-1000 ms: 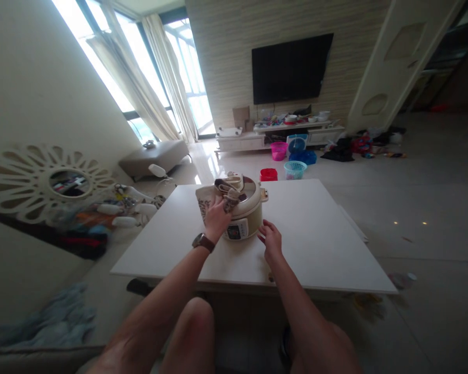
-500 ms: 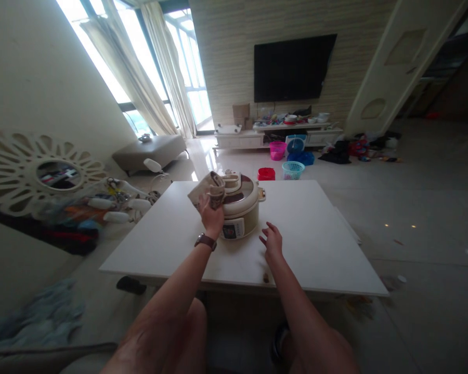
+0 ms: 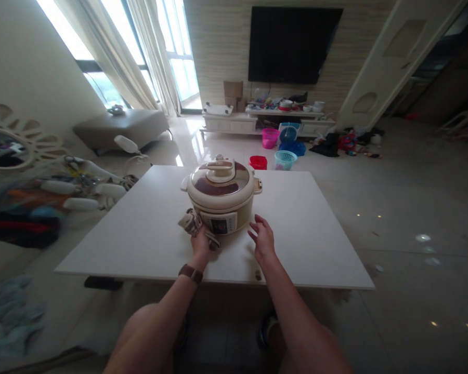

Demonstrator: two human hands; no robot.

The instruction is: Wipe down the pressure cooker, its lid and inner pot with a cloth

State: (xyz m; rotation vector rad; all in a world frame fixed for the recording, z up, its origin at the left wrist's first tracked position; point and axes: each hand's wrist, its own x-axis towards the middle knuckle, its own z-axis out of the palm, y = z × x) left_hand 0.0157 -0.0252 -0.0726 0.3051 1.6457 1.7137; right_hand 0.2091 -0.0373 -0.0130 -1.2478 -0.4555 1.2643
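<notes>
A cream and brown electric pressure cooker [image 3: 221,195] stands upright on the white table [image 3: 292,249], its lid on and its control panel facing me. My left hand [image 3: 201,243] is closed around a bunched beige and brown cloth [image 3: 191,221], low at the cooker's front left side. Whether the cloth touches the cooker I cannot tell. My right hand [image 3: 262,238] hovers just right of the cooker's front, its fingers apart and nothing in them. A small brown spot [image 3: 258,275] shows near the table's front edge.
Beyond the table stand a red bin [image 3: 258,162], a light blue basket [image 3: 285,160] and a pink basket [image 3: 270,138] on the floor. A white lamp with several arms [image 3: 109,189] is close to the table's left side. A grey bench [image 3: 120,127] stands farther back.
My left hand has brought the cloth down from the cooker's lid to its lower front left, and the cloth is more bunched. My right hand stays nearby, open. The view has tilted down.
</notes>
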